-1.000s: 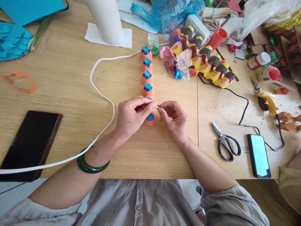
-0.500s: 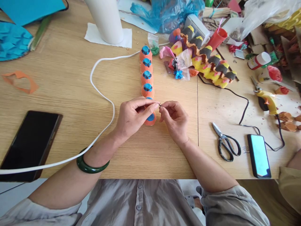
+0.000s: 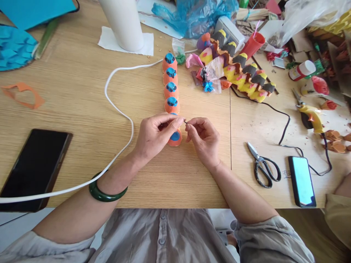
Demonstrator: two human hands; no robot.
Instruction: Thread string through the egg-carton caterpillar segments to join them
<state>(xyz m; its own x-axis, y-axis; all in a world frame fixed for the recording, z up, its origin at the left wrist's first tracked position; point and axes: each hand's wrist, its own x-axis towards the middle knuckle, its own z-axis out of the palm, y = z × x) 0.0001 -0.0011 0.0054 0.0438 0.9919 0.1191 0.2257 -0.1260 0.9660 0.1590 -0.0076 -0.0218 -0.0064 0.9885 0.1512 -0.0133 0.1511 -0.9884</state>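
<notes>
Between my two hands is a thin dark strand (image 3: 185,121), tiny and possibly soft clay. My left hand (image 3: 157,133) pinches one end with thumb and index finger. The other end sits in the pinched fingertips of my right hand (image 3: 203,137). Beneath them a row of orange egg-carton cups (image 3: 172,106) runs away from me. Each visible cup has a blue top, and the far ones carry dark curled marks. The nearest cup's blue top (image 3: 175,136) looks plain. My left hand covers part of the row.
Scissors (image 3: 263,164) and a lit phone (image 3: 302,181) lie right; a dark tablet (image 3: 35,164) lies left. A white cable (image 3: 131,124) crosses under my left forearm. Yellow-and-black carton pieces (image 3: 244,73), a glue gun (image 3: 312,115) and a white cylinder (image 3: 123,25) stand farther back.
My left fingertips have shifted slightly left, so more of the dark strand shows between the two pinches. My right hand is nearly still.
</notes>
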